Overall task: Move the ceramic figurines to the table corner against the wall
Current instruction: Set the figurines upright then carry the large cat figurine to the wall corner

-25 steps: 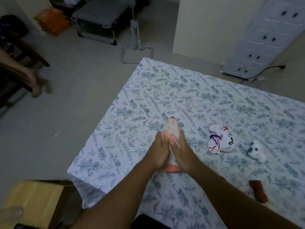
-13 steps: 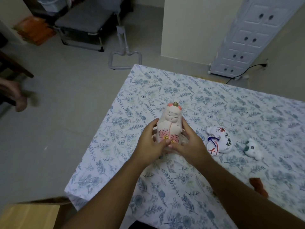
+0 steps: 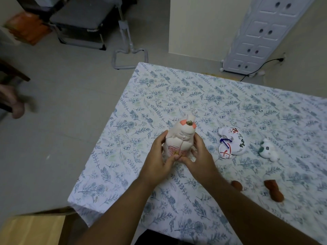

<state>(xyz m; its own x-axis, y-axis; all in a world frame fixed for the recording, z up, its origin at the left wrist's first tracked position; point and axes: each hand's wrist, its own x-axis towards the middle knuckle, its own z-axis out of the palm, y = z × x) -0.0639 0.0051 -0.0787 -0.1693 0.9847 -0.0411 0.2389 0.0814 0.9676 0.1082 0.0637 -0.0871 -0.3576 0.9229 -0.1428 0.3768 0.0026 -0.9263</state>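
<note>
A tall white ceramic doll figurine (image 3: pixel 180 137) with a pink flower on its front stands upright above the floral tablecloth (image 3: pixel 159 96). My left hand (image 3: pixel 158 159) grips its left side and my right hand (image 3: pixel 199 156) grips its right side, thumbs meeting at its base. To the right lie a flat white painted figurine (image 3: pixel 230 145) and a small white animal figurine (image 3: pixel 269 150). Two brown figurines (image 3: pixel 273 190) (image 3: pixel 236 185) lie nearer the front, the second partly hidden by my right forearm.
The table's far left corner (image 3: pixel 141 65) sits near a cream wall (image 3: pixel 200 25). A white panel (image 3: pixel 263 32) leans by a cable (image 3: pixel 260 66). On the floor stand a metal stand (image 3: pixel 129 52), a grey cot (image 3: pixel 81 20) and a cardboard box (image 3: pixel 33 228). A person's foot (image 3: pixel 15 101) shows at left.
The doll figurine lay flat under both hands, then was raised upright. Now it is held upright a little farther from me, and the view has shifted right and closer.
</note>
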